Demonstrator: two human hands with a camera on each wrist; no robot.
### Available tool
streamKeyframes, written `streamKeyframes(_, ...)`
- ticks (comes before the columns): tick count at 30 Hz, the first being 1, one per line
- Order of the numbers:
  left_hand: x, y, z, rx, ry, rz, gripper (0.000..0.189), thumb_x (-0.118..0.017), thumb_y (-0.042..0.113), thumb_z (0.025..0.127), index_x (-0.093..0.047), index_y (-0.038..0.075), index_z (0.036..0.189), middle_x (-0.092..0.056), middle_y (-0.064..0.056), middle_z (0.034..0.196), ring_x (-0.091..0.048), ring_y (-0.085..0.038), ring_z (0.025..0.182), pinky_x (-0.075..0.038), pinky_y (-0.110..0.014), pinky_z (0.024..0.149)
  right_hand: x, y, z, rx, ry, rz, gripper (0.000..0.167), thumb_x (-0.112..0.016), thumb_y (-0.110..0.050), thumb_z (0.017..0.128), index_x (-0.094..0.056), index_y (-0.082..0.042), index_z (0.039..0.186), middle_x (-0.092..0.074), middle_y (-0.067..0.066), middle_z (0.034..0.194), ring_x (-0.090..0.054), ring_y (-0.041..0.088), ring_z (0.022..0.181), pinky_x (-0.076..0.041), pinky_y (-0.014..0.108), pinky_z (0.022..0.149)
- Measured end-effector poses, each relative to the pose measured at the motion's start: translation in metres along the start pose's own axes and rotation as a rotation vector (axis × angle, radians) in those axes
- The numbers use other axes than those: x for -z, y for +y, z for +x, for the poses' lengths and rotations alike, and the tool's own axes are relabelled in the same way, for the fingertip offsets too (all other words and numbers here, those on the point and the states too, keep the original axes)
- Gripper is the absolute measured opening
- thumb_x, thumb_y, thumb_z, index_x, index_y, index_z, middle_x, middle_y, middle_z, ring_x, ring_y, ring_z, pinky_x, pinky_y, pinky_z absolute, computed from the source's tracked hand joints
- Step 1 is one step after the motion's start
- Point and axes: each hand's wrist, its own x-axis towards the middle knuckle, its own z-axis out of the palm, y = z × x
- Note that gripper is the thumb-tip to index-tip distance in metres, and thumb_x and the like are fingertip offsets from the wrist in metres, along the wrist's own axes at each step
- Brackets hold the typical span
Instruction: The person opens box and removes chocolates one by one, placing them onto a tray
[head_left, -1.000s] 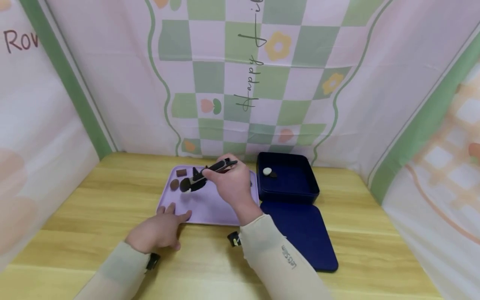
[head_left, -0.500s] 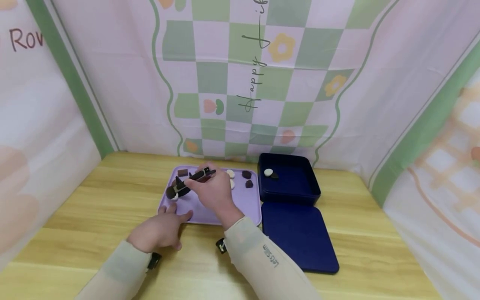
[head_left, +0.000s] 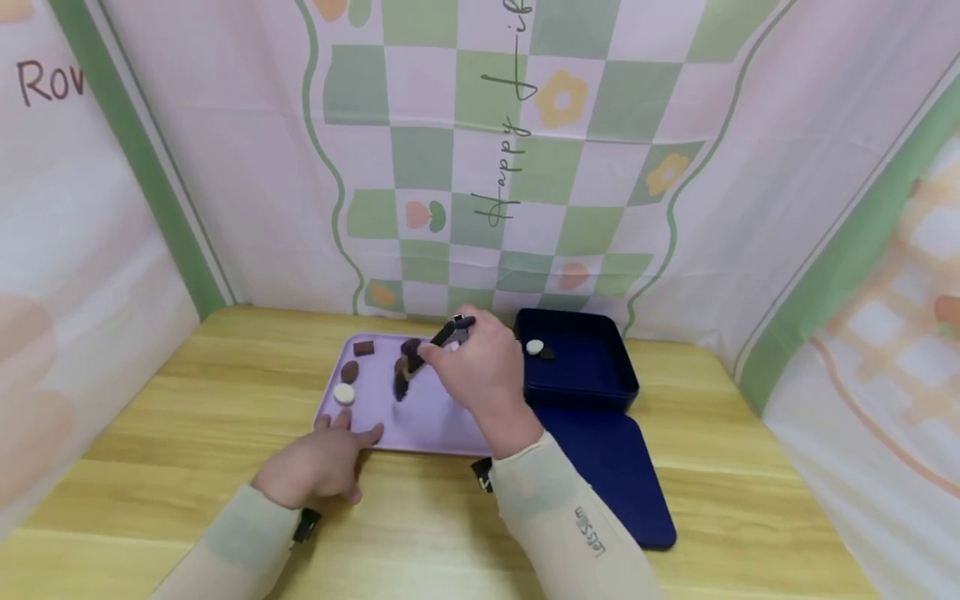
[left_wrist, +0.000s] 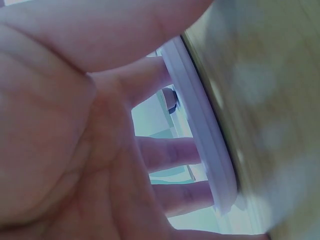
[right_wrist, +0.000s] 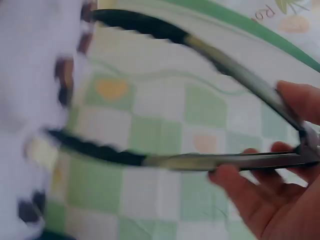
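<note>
My right hand (head_left: 487, 375) grips kitchen tongs (right_wrist: 190, 161) with dark scalloped tips and metal arms. In the right wrist view the tongs are spread wide with nothing between their tips. They hover over the middle of a lilac tray (head_left: 427, 427). My left hand (head_left: 322, 462) rests with fingers extended over the tray's front left edge, and in the left wrist view its fingertips reach the rim. On the tray's left side lie a white round piece (head_left: 344, 394), a brown oval piece (head_left: 349, 372) and a brown rectangular block (head_left: 363, 347). My right hand hides the tray's right part.
A navy box (head_left: 577, 398) stands at the tray's right, holding a white piece (head_left: 535, 347) and a dark piece (head_left: 547, 354). Its flat navy lid (head_left: 615, 492) lies in front of it, partly under my right sleeve. A patterned cloth (head_left: 420, 150) rises behind the table.
The tongs carried the white piece left, let it go in front of the brown oval piece, then swung back right, spread apart. My left hand stayed at the tray's edge.
</note>
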Motion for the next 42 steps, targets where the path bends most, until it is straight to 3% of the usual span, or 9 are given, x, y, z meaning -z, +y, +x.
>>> streamKeyframes(5,-0.001,0.0,-0.001,0.001,0.006,-0.004,0.093,-0.089,0.021,0.069,-0.045,0.018,0.151,-0.015,-0.036,0.156,-0.011,-0.064,0.136,-0.025,-0.08,0.096,0.012,0.003,0.006,-0.053,-0.112,-0.184,0.035,-0.08,-0.049,0.077,-0.062,-0.021,0.089,-0.061,-0.001,0.085,-0.062,0.024,0.08,-0.051,0.039,0.063)
streamKeyframes(8,-0.002,0.001,-0.001,0.003,0.008,-0.016,0.093,-0.088,0.02,0.069,-0.045,0.018,0.151,-0.014,-0.035,0.156,-0.009,-0.064,0.137,-0.023,-0.081,0.096,0.01,0.004,0.008,-0.099,-0.159,-0.16,0.037,-0.076,-0.05,0.082,-0.063,-0.018,0.095,-0.061,0.003,0.093,-0.061,0.025,0.086,-0.052,0.04,0.069)
streamKeyframes(12,-0.002,0.002,-0.001,0.011,-0.001,-0.022,0.092,-0.088,0.02,0.069,-0.045,0.019,0.151,-0.014,-0.034,0.157,-0.009,-0.063,0.138,-0.023,-0.081,0.096,0.006,0.005,0.008,-0.146,-0.183,-0.15,0.06,-0.072,-0.056,0.084,-0.06,-0.009,0.119,-0.06,0.009,0.107,-0.06,0.029,0.096,-0.053,0.042,0.079)
streamKeyframes(14,-0.002,0.001,-0.001,0.013,-0.004,-0.023,0.092,-0.088,0.02,0.069,-0.045,0.02,0.151,-0.014,-0.034,0.157,-0.009,-0.062,0.138,-0.023,-0.081,0.096,0.005,0.005,0.008,-0.146,-0.183,-0.164,0.066,-0.071,-0.059,0.083,-0.059,-0.007,0.123,-0.06,0.011,0.108,-0.06,0.03,0.097,-0.053,0.042,0.081)
streamKeyframes(17,-0.003,0.0,-0.001,0.008,-0.002,-0.017,0.093,-0.088,0.02,0.069,-0.045,0.019,0.151,-0.015,-0.035,0.157,-0.01,-0.063,0.137,-0.023,-0.081,0.096,0.009,0.007,0.009,-0.138,-0.164,-0.139,0.058,-0.075,-0.057,0.081,-0.062,-0.008,0.11,-0.06,0.008,0.1,-0.061,0.028,0.089,-0.054,0.04,0.075)
streamKeyframes(22,-0.003,-0.001,-0.001,-0.003,0.006,-0.017,0.094,-0.089,0.018,0.068,-0.045,0.018,0.151,-0.015,-0.036,0.156,-0.011,-0.064,0.137,-0.023,-0.081,0.096,0.034,0.02,0.017,-0.154,-0.085,0.037,0.05,-0.078,-0.056,0.076,-0.059,-0.012,0.088,-0.062,0.004,0.08,-0.06,0.023,0.07,-0.052,0.036,0.059)
streamKeyframes(30,-0.002,-0.001,0.0,-0.017,0.01,-0.019,0.093,-0.089,0.017,0.068,-0.046,0.017,0.151,-0.016,-0.036,0.155,-0.011,-0.064,0.136,-0.023,-0.08,0.097,0.095,0.067,0.047,-0.126,0.139,0.319,0.035,-0.082,-0.037,0.079,-0.07,-0.01,0.096,-0.069,0.005,0.082,-0.064,0.022,0.07,-0.054,0.03,0.067)
streamKeyframes(35,-0.001,0.0,0.0,-0.021,0.008,-0.016,0.093,-0.089,0.017,0.068,-0.046,0.016,0.15,-0.017,-0.037,0.155,-0.012,-0.065,0.136,-0.025,-0.08,0.097,0.118,0.1,0.063,-0.158,0.249,0.284,0.041,-0.083,-0.045,0.077,-0.072,-0.008,0.088,-0.068,0.003,0.069,-0.064,0.02,0.06,-0.053,0.025,0.057)
streamKeyframes(42,0.0,0.002,-0.002,-0.031,0.018,-0.009,0.092,-0.089,0.016,0.068,-0.047,0.014,0.15,-0.015,-0.04,0.153,-0.013,-0.066,0.134,-0.026,-0.08,0.096,0.116,0.138,0.072,-0.194,0.109,0.063,0.042,-0.076,-0.044,0.084,-0.065,-0.003,0.082,-0.063,0.009,0.07,-0.057,0.028,0.068,-0.049,0.036,0.067)
